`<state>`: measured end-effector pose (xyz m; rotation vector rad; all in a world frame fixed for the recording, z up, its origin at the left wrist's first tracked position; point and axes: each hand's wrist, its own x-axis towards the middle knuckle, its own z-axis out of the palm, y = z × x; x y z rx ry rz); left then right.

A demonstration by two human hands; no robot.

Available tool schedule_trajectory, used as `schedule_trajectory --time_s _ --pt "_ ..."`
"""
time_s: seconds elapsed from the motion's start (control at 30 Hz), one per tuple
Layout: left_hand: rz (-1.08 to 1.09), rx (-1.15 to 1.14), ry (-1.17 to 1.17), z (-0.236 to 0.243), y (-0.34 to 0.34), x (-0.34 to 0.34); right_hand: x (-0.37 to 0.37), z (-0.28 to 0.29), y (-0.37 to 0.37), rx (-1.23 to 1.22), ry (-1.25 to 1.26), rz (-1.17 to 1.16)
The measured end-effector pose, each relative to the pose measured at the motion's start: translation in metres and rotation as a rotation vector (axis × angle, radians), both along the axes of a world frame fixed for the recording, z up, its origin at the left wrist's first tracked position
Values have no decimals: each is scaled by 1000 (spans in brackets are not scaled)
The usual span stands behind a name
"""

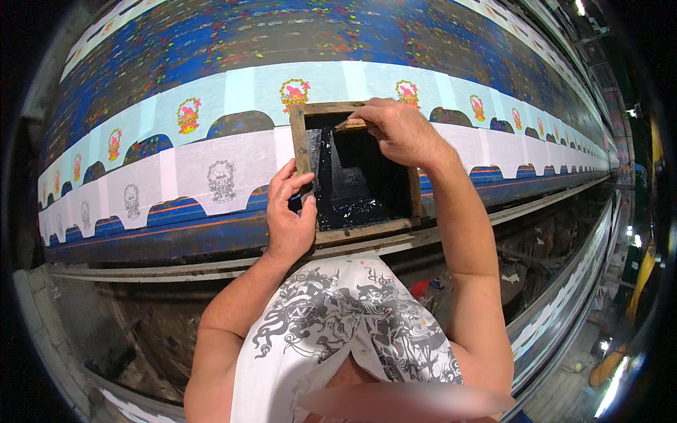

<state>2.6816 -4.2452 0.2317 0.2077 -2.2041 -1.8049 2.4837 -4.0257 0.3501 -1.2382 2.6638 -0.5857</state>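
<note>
A wooden-framed printing screen [365,233] lies on the row of white fabric pieces in front of me. Wet black ink [352,213] pools along its near side and runs in a streak down its left part. My left hand [290,217] grips the frame's left side bar, fingers and thumb bent against it. Near the far bar, my right hand [403,132] is closed on the wooden handle of a squeegee [350,125]. The squeegee's lower part is lost in the dark inside of the frame.
White pieces [185,176] left of the screen carry black outline prints. Behind them runs a row of pale blue pieces [243,92] with pink and yellow basket prints. Both lie on a long, paint-spotted blue table [282,35]. A rail [211,269] follows its near edge.
</note>
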Motion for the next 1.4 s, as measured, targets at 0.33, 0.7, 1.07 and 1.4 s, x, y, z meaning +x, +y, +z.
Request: schedule_trajectory --time_s 0.33,0.7,1.07,1.4 --pt "1 -50 72 -5 0 -1 82 -15 10 11 90 22" --pt "24 -122 19 -4 6 -3 179 -30 28 -69 106 -48" --pt "136 -229 82 7 41 -9 187 -70 133 -510 49 -438" --pt "105 -244 268 -17 212 -60 167 -106 299 -700 -28 -557"
